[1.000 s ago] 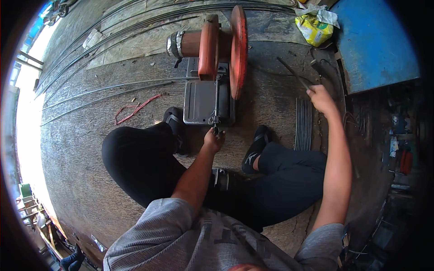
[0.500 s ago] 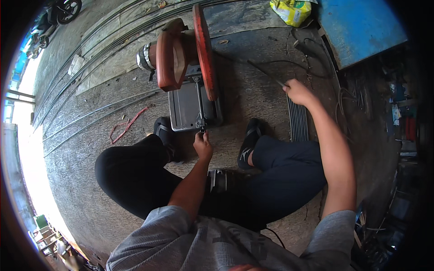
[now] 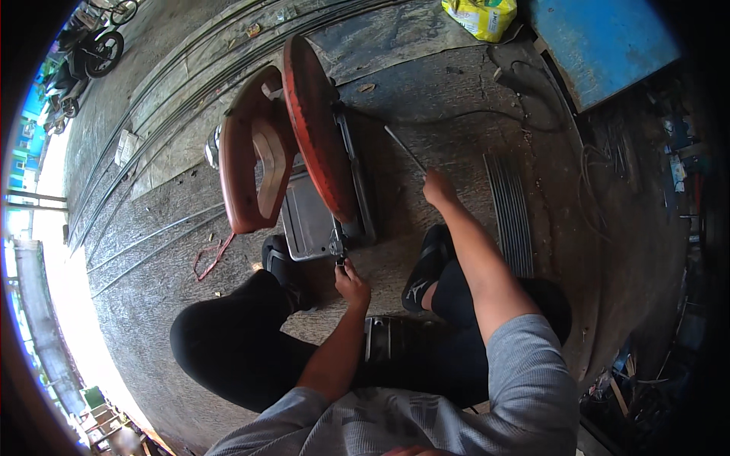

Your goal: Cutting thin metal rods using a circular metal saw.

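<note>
In front of me stands a cut-off saw with a red blade guard (image 3: 315,129), a reddish loop handle (image 3: 242,167) and a grey metal base (image 3: 310,216). My left hand (image 3: 353,287) is closed round the small dark crank handle (image 3: 341,266) of the clamp screw at the base's near end. Out to the right of the saw, my right hand (image 3: 439,188) grips a thin metal rod (image 3: 405,149) by its near end. The rod slants up and left, its far end apart from the saw. Further right, a row of similar metal rods (image 3: 509,220) lies side by side on the floor.
My feet stand either side of the base's near end. Long thin bars (image 3: 148,114) run across the floor at left, near a red cord (image 3: 214,257). A dark cable (image 3: 456,115) trails behind the rod. A yellow bag (image 3: 480,17) and blue panel (image 3: 601,45) are far right.
My right hand has moved left from above the row of rods toward the saw, carrying the rod. My left hand stays on the crank. The view has shifted, so the saw looks larger.
</note>
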{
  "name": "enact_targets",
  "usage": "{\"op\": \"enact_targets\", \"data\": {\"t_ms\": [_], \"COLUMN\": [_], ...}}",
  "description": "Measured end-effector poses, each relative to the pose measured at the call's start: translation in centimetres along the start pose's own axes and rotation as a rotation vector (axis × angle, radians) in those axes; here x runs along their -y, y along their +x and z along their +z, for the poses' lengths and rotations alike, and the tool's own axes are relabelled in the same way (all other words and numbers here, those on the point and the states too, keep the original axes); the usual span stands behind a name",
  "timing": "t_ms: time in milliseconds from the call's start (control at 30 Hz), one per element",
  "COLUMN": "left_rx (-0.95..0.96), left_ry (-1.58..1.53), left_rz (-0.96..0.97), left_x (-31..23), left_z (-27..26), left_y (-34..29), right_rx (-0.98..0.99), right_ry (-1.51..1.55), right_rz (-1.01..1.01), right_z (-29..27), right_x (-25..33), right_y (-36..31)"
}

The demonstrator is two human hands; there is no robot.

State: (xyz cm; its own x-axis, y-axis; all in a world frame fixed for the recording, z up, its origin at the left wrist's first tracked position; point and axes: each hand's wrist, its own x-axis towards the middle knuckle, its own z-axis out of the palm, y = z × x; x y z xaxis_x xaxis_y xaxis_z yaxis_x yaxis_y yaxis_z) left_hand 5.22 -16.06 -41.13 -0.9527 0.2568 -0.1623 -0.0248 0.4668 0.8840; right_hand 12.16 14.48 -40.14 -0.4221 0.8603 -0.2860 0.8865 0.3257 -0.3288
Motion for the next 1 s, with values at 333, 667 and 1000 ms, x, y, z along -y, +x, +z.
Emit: {"op": "enact_targets", "data": {"t_ms": [333,667,1000], "left_rx": [-0.013,0.178,0.268], "left_ry": [0.018,0.207,0.467], "left_rz": [0.089,0.027,0.186], "left_x": [0.9,-2.6,-1.1], "left_z": [0.1,-2.0,-2.9], "left_y": [0.7,3.7,4.5], "right_rx": [-0.703,0.699,0.887], "right_ry": [0.351,2.145,2.223], "right_rz": [0.203,0.811,0.538], "right_z": [9.2,18.9,20.8], "right_x": [5.6,10.4,10.0], "right_y": [-5.8,-16.5,-17.7]}}
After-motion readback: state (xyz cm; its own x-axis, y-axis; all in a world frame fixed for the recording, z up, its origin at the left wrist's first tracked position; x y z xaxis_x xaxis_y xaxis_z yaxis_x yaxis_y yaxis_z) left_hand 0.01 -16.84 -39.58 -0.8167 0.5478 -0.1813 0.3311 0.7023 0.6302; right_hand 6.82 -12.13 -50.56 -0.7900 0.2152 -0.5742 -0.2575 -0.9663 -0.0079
